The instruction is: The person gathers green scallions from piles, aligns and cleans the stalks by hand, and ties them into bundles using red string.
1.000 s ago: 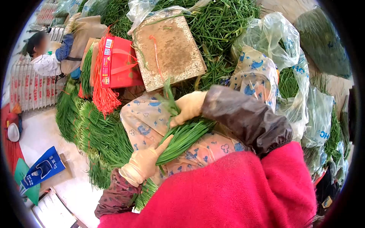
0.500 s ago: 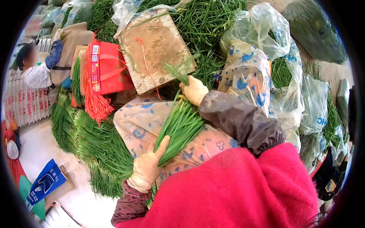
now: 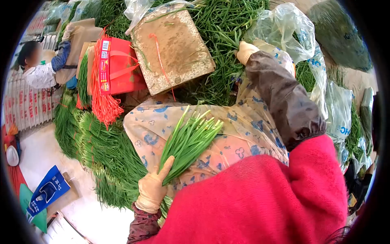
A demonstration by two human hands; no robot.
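Note:
My left hand [image 3: 152,188], in a pale glove, is closed around a bunch of garlic chives [image 3: 188,144]. The bunch lies over my lap, its pale cut ends fanned toward the upper right. My right hand [image 3: 246,52], gloved too, reaches out to the big heap of loose chives [image 3: 219,65]. Its fingers look closed on a few chive leaves [image 3: 228,40] at the edge of the heap, though the fingertips are partly hidden. A clear plastic apron with blue prints [image 3: 150,136] covers my legs.
Before me sits a dirt-covered board [image 3: 172,49] with a red tie on it. Left of it are a red bag [image 3: 124,69] and red ties [image 3: 103,103]. Bundled chives [image 3: 107,150] line the floor at left. Plastic bags [image 3: 280,24] stand right. A person [image 3: 42,75] sits far left.
My right hand has moved away from the bunch, up and right to the heap, carrying loose leaves. My left hand keeps the bunch, shifted slightly down and left.

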